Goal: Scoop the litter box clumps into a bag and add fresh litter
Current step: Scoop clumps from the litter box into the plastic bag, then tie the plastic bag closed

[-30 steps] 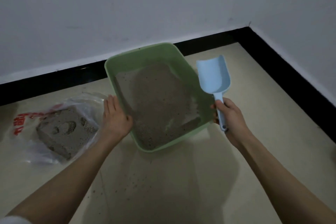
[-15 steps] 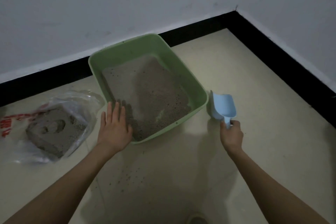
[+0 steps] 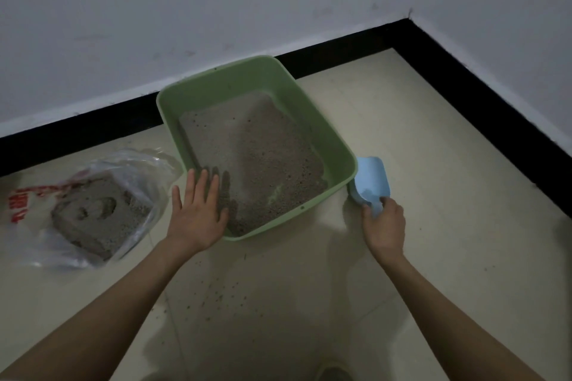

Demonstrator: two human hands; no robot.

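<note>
The green litter box sits on the floor near the corner of the room, one short end close to the black skirting, with brown litter spread unevenly over its bottom. Left of the box lies a clear plastic bag with red print, holding a grey slab of litter; it rests flat and its mouth is not held open.

What could go wrong, as I judge it: loose grains already lie scattered on the floor in front of the box, and more will follow if a full scoop is carried across to a bag that is collapsed. The light box could also slide or tip if the scoop digs in while nothing steadies it. The dim light makes clumps hard to tell from clean litter, so some may be missed.

The left hand is flat and released, fingers straight and spread, lying over the box's near left corner, fingertips just over the litter; whether it presses on the rim I cannot tell. The right hand is just right of the box's near right corner, low at the floor, fingers clenched round the handle of the blue scoop, whose bowl points away and sits just beside the box wall. Both arms reach forward, nearly straight.
</note>
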